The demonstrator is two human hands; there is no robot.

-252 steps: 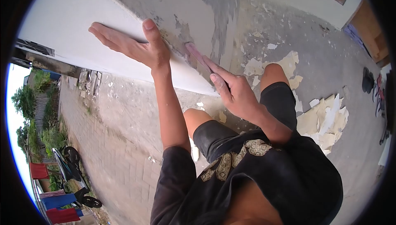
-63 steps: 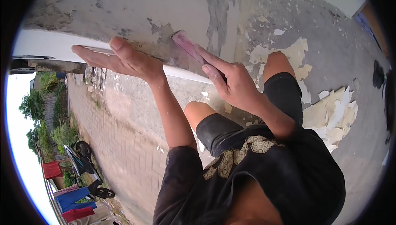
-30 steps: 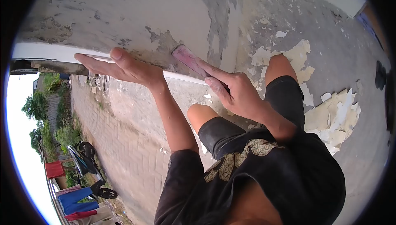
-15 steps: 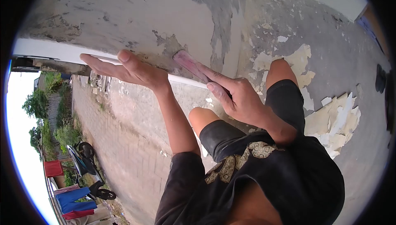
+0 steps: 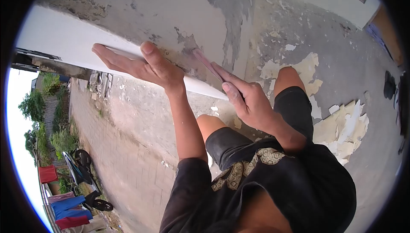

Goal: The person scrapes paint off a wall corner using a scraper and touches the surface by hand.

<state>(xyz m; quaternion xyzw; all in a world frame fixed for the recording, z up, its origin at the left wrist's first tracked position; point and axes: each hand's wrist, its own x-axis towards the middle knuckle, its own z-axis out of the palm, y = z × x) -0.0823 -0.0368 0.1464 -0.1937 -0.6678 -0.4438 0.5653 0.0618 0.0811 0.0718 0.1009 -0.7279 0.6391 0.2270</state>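
Observation:
In my right hand (image 5: 250,100) is a scraper (image 5: 206,64) with a flat, pinkish, stained blade and a dark handle. Its tip meets the grey wall (image 5: 162,15), where paint and plaster have come off in patches. Fingers extended and thumb apart, my left hand (image 5: 145,67) lies against the white side face (image 5: 72,32) of the wall, close to the corner edge. Nothing is held in it.
Peeled paint flakes (image 5: 344,128) are heaped on the floor at right, beside my knee (image 5: 290,79). Paving (image 5: 124,130) runs off to the left, where a motorbike (image 5: 83,169) stands near hanging laundry (image 5: 68,207). Dark footwear (image 5: 389,85) lies at far right.
The scraper has turned so its blade shows more edge-on, its tip slightly further right and up in view. My left hand appears a little further right; more of the white side face shows.

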